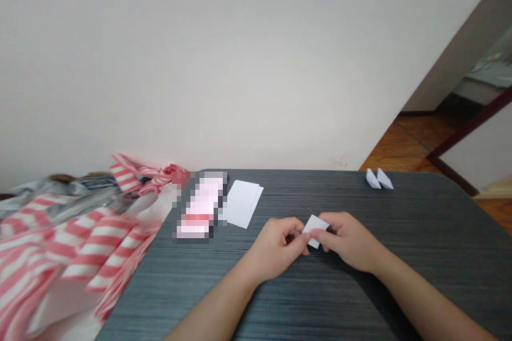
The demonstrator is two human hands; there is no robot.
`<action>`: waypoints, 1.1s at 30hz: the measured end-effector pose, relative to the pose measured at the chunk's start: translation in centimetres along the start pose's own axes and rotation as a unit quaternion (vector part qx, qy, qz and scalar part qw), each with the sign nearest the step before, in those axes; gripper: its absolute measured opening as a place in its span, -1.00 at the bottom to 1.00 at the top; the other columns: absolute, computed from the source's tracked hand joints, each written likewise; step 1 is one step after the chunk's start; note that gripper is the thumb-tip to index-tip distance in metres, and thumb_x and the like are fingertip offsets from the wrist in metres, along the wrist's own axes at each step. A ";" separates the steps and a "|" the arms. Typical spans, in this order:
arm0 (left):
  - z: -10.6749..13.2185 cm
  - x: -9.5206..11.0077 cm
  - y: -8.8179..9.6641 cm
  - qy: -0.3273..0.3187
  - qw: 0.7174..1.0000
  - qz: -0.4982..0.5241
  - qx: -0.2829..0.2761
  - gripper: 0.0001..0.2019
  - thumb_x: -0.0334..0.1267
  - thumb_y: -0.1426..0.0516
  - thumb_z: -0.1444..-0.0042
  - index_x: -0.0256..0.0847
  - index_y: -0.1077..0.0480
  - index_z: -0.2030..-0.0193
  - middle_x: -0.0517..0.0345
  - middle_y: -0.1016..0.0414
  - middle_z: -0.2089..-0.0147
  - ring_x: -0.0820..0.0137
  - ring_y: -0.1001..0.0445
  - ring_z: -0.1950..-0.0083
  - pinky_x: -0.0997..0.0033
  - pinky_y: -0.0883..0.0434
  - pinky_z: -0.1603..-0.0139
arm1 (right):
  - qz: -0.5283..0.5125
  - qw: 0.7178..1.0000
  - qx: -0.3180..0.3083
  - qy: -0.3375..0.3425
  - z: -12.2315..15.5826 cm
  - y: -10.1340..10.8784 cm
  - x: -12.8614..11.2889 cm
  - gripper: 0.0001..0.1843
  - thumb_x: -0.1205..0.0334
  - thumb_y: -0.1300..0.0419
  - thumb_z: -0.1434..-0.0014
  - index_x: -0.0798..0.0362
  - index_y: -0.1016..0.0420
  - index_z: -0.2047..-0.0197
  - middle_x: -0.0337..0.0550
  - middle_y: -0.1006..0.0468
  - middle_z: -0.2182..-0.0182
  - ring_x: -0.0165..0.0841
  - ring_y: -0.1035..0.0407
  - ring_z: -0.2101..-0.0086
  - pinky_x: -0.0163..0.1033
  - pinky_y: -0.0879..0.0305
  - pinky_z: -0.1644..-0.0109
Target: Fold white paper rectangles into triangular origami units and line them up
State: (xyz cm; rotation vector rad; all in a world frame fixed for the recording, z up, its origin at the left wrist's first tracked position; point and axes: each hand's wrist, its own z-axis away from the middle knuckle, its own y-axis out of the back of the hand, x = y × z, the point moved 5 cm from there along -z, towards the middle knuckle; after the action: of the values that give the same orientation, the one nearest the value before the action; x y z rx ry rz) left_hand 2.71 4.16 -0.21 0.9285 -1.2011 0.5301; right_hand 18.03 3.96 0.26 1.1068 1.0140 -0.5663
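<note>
My left hand point(280, 248) and my right hand point(348, 240) meet over the middle of a dark grey table point(420, 234). Both pinch a small folded piece of white paper point(316, 226) between thumbs and fingers, held just above the tabletop. The fingers of both hands are curled closed around the paper's lower edge. Part of the paper is hidden behind my fingers.
A small stack of white paper sheets point(242, 202) lies to the left, beside a blurred pink and white object point(200, 205). Two small folded paper shapes point(379, 179) sit near the far right edge. Red and white striped fabric point(72, 245) piles left of the table. A white wall stands behind.
</note>
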 end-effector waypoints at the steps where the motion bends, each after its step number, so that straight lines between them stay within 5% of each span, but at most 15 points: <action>1: 0.0 0.0 0.0 0.002 1.000 -0.007 -0.004 -0.69 -0.10 -0.08 -0.25 -0.28 -0.47 0.39 0.12 -0.56 0.47 0.50 -0.34 0.52 0.55 -0.18 0.50 | 0.000 1.000 -0.002 0.000 0.0 0.0 -0.1 -0.75 0.28 -0.17 -0.21 0.09 -0.43 0.51 -0.28 -0.45 0.61 -0.41 -0.31 0.55 -0.35 -0.16 0.45; 13: 0.0 -0.3 0.1 0.007 1.000 -0.007 -0.007 -0.63 -0.14 -0.02 -0.30 -0.28 -0.48 0.43 0.10 -0.57 0.46 0.47 -0.40 0.48 0.54 -0.26 0.44 | -0.008 1.000 0.017 -0.013 -0.1 0.1 0.5 -0.72 0.20 -0.14 -0.25 0.08 -0.41 0.48 -0.28 -0.41 0.62 -0.41 -0.28 0.55 -0.34 -0.15 0.45; 21: -0.4 -1.8 0.0 0.023 0.986 0.163 0.028 -0.67 -0.05 0.03 -0.32 -0.25 -0.36 0.28 0.06 -0.58 0.42 0.47 -0.37 0.54 0.52 -0.30 0.49 | -0.028 0.998 0.045 -0.017 0.1 0.9 1.0 -0.69 0.19 -0.11 -0.25 0.05 -0.37 0.52 -0.28 -0.41 0.62 -0.39 -0.28 0.54 -0.31 -0.16 0.40; 33: 0.1 0.0 0.1 0.027 0.999 0.017 0.007 -0.70 -0.20 -0.04 -0.27 -0.26 -0.42 0.43 0.12 -0.57 0.45 0.49 -0.39 0.49 0.54 -0.30 0.44 | -0.019 0.999 0.040 -0.017 0.2 0.6 0.7 -0.68 0.19 -0.13 -0.25 0.06 -0.37 0.53 -0.27 -0.42 0.63 -0.40 -0.28 0.55 -0.32 -0.15 0.41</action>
State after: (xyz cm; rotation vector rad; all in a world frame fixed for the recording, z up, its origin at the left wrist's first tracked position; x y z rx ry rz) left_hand 2.52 4.15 -0.20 0.9024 -1.1673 0.5880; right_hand 18.91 4.11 -0.03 1.1475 0.9919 -0.6594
